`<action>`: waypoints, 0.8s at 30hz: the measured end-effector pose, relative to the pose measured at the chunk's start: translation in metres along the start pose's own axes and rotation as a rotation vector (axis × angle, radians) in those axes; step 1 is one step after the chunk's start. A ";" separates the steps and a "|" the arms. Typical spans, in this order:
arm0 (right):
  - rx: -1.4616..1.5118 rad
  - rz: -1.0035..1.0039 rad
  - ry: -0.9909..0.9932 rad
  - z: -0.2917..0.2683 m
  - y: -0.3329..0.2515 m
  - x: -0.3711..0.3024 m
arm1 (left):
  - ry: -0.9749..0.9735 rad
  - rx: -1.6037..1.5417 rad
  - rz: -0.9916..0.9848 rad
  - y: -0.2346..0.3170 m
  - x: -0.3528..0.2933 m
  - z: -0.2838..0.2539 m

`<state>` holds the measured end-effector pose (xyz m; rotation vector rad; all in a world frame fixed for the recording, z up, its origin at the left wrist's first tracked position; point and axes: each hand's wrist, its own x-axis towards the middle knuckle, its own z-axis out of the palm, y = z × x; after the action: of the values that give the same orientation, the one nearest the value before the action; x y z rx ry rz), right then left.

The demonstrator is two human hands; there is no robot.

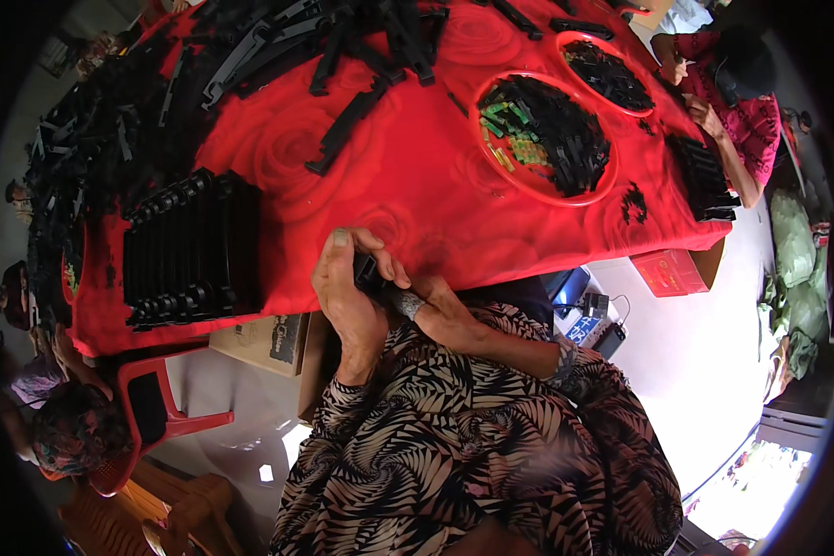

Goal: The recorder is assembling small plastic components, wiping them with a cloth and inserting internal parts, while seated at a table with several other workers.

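Both hands (389, 296) clasp a black part (366, 271) beside stacked black strips (190, 250).

Two round red trays (612, 181) of small black parts sit near the far right corner of the red-clothed table (417, 176). One red box (669, 271) hangs at its right edge. One red chair (148, 408) stands below its left edge.

Table: a long table under a bright red cloth with a rose pattern (408, 176) fills the upper half of the view.
Floor: pale, smooth grey floor (695, 371), brightly lit at the lower right.
Seating: a red plastic chair (157, 408) stands at the table's near left corner; a brown plastic chair (185, 505) is below it.
Storage: a brown cardboard box (264, 341) sits under the table edge.
Light: daylight, strong and even on the cloth.
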<state>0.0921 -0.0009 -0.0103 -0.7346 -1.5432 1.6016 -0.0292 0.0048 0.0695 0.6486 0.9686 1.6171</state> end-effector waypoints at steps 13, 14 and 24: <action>0.149 0.174 0.025 0.001 -0.007 -0.004 | 0.098 0.173 0.100 -0.014 -0.001 0.008; 0.148 0.173 0.025 0.001 -0.006 -0.006 | 0.110 0.192 0.108 -0.015 -0.001 0.008; 0.072 -0.002 0.023 0.000 0.036 0.001 | 0.089 0.161 0.054 -0.011 0.012 -0.002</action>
<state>0.0865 0.0018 -0.0454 -0.7096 -1.4619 1.6334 -0.0282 0.0171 0.0584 0.7225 1.1647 1.6383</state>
